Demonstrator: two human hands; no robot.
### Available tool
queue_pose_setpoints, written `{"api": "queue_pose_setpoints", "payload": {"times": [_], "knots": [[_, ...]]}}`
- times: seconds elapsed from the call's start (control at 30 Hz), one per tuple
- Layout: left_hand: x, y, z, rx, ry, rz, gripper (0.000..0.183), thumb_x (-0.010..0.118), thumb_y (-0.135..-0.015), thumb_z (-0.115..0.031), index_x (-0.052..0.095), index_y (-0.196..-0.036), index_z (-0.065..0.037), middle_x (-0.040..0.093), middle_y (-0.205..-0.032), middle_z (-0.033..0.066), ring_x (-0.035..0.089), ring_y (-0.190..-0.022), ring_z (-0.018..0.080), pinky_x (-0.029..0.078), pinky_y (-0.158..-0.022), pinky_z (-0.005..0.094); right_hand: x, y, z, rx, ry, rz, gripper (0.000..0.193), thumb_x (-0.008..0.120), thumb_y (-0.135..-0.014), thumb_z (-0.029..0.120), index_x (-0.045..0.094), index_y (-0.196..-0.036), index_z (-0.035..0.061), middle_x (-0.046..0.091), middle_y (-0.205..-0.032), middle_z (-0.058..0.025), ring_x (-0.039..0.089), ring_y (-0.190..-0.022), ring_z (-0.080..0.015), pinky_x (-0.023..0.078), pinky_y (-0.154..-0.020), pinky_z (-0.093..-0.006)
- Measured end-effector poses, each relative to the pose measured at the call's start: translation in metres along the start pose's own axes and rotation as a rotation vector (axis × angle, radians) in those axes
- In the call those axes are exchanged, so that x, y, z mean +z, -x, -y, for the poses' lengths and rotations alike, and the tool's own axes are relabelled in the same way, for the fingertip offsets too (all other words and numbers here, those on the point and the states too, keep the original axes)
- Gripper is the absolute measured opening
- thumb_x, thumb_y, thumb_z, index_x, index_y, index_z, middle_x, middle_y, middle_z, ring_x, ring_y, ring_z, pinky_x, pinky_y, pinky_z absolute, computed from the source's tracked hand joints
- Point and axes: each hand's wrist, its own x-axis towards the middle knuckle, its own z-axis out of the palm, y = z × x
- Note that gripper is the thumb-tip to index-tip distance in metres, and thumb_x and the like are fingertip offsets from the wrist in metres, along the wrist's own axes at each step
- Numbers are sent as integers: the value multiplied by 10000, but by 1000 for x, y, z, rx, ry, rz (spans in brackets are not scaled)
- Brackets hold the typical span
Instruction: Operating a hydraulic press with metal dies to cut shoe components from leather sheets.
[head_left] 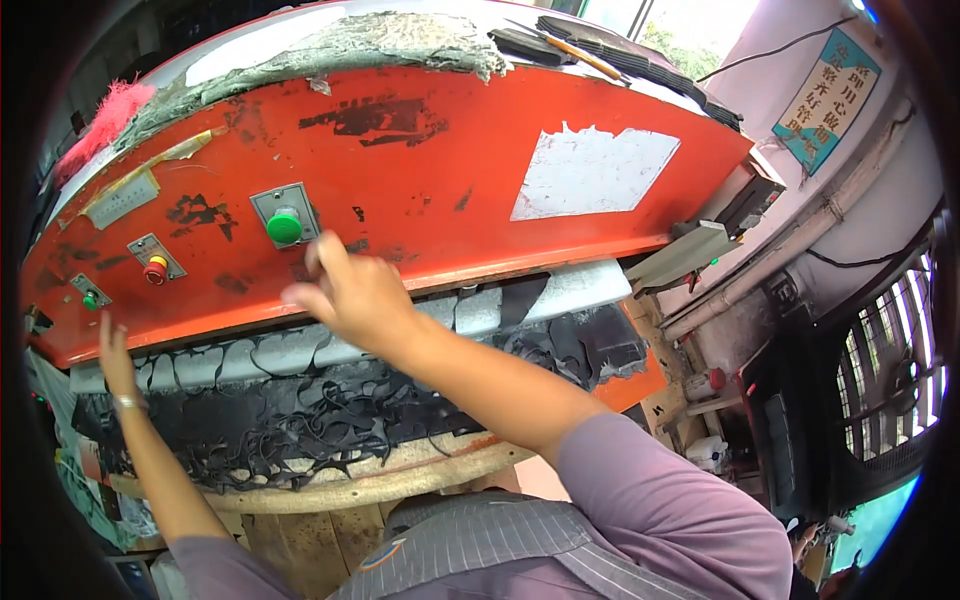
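My right hand is just below a large green push button on the orange-red front panel of a machine. Its fingers are half curled, the thumb stands apart, and nothing shows in it. Over on the left, my left hand reaches up with stretched fingers toward a small green button; I cannot tell whether it touches the panel. Between these buttons sits a red and yellow knob. Under the panel runs a pale slab with dark pieces on it.
Tangled black offcuts cover the ledge before me, edged by a curved wooden board. Dark sheets and a yellowish pencil-like stick lie on top of the machine. A black fan-like grille stands at right.
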Motion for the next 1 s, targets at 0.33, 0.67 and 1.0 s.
{"api": "queue_pose_setpoints", "payload": {"times": [0.33,0.67,1.0], "knots": [[97,375,-233,254,-21,781,137,701,-779,-201,690,-757,-66,672,-789,102,635,-743,288,510,-671,346,-63,229,15,38,240,833,530,814,-632,335,590,-977,-1,612,-930,-145,601,-955,-328,521,-781,-394],[123,373,-243,311,-146,697,153,711,-724,-203,679,-644,-77,586,-642,98,556,-638,306,448,-595,400,-91,173,-5,367,124,1170,512,725,-696,352,638,-1055,-3,664,-1024,-220,634,-998,-377,515,-828,-458],[204,300,-313,221,134,833,75,691,-767,-75,657,-715,-33,625,-687,103,581,-644,282,455,-606,360,-99,4,-192,731,576,336,763,756,-704,467,439,-1229,13,443,-1298,-282,397,-1240,-404,470,-941,-458]]}}
